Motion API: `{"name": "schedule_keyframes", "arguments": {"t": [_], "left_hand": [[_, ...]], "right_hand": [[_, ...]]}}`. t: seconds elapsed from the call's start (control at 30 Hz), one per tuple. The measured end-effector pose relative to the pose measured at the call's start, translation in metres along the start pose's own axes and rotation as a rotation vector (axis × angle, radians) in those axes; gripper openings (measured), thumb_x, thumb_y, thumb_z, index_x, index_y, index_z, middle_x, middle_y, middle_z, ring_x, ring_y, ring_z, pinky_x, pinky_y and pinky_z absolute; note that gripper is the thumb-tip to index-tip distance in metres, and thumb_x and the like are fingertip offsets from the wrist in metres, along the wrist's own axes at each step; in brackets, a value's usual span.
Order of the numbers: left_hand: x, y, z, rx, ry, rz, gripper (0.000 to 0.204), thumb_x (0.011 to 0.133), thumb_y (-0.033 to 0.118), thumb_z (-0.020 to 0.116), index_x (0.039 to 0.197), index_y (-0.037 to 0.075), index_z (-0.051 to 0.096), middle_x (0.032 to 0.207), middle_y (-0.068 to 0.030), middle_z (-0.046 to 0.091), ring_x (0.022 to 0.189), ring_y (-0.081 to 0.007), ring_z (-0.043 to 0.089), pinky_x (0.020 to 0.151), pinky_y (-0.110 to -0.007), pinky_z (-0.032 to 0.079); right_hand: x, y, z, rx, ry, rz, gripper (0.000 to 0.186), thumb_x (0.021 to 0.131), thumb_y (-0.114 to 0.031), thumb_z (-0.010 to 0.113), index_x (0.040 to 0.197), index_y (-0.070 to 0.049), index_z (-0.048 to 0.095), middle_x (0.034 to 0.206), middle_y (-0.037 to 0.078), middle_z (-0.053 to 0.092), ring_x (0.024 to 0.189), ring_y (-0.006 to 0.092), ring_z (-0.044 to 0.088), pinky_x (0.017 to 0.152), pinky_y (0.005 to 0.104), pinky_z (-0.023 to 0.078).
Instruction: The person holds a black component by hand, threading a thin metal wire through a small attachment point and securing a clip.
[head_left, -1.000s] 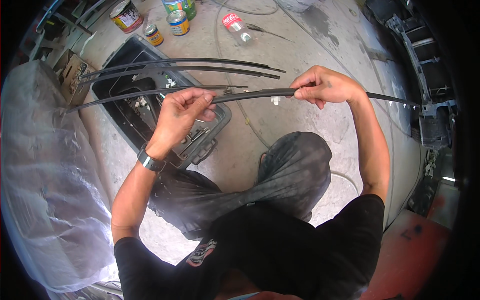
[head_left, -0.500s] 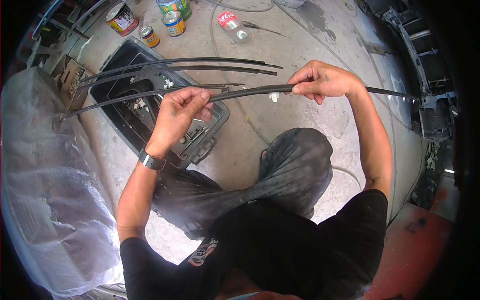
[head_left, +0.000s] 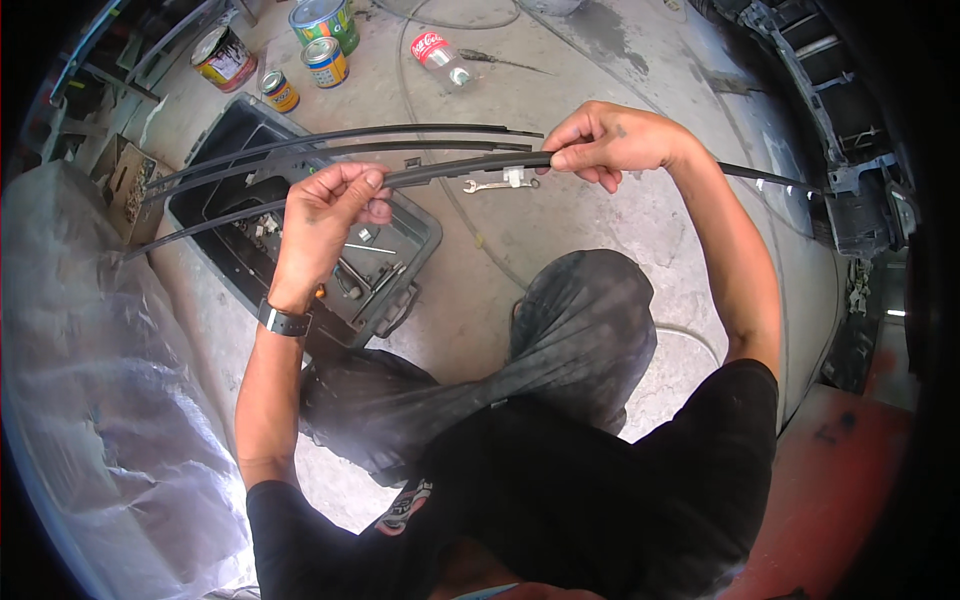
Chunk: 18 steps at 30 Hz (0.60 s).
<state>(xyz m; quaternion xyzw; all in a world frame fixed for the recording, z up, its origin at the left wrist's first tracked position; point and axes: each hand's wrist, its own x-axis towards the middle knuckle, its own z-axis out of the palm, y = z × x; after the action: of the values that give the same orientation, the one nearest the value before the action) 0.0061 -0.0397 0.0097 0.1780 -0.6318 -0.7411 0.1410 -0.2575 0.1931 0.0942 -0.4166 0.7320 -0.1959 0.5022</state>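
Observation:
I hold a long black strip (head_left: 450,168) horizontally in both bare hands. My left hand (head_left: 325,210) pinches it near the middle of the view, fingers curled. My right hand (head_left: 615,145) grips it farther right, thumb on top; the strip runs on past that hand toward the right edge. A small white clip (head_left: 515,176) shows just below the strip between my hands, with an open-ended wrench (head_left: 482,186) behind it. More black strips (head_left: 410,131) lie across a grey plastic tray (head_left: 420,235) that holds tools and small parts, partly hidden by my left hand and forearm.
Paint cans (head_left: 325,62), a plastic bottle (head_left: 440,62) and hoses (head_left: 450,205) lie on the concrete floor. A cardboard box (head_left: 135,190) and a plastic-covered object (head_left: 100,370) are at left. Dark car parts (head_left: 860,210) and a red panel (head_left: 820,480) stand at right.
The held strip and both hands have moved up and left in the picture, uncovering more of the wrench. The view has shifted slightly over the floor. Both grips stay closed.

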Motion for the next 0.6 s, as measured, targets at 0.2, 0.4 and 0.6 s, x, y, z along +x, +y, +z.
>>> {"name": "schedule_keyframes", "arguments": {"t": [0.2,0.4,0.6], "left_hand": [[0.000,0.007,0.002,0.036,0.014,0.004,0.022,0.096,0.015,0.064,0.109,-0.002,0.068,0.086,-0.0053,0.068,0.071,-0.0111,0.065,0.070,-0.026,0.057],[0.007,0.008,0.004,0.033,-0.023,0.066,0.020,0.097,0.013,0.063,0.109,-0.002,0.068,0.087,-0.0050,0.069,0.072,-0.0104,0.065,0.070,-0.025,0.056],[0.010,-0.020,0.014,0.060,-0.077,0.095,0.020,0.097,0.013,0.063,0.109,-0.002,0.068,0.087,-0.0047,0.069,0.074,-0.0093,0.065,0.071,-0.025,0.055]], "right_hand": [[-0.006,-0.007,0.002,-0.001,0.037,-0.018,0.028,0.095,-0.028,0.064,0.111,-0.006,0.070,0.061,-0.001,0.053,0.048,0.0086,0.052,0.047,0.0259,0.043],[-0.018,-0.011,0.005,-0.073,0.231,-0.081,0.027,0.093,-0.024,0.067,0.110,-0.003,0.071,0.064,0.000,0.056,0.053,0.0092,0.053,0.048,0.0261,0.044],[-0.033,0.013,0.041,-0.072,0.370,-0.026,0.033,0.089,-0.024,0.071,0.111,0.001,0.070,0.077,0.008,0.065,0.063,0.0139,0.056,0.054,0.0297,0.050]]}}
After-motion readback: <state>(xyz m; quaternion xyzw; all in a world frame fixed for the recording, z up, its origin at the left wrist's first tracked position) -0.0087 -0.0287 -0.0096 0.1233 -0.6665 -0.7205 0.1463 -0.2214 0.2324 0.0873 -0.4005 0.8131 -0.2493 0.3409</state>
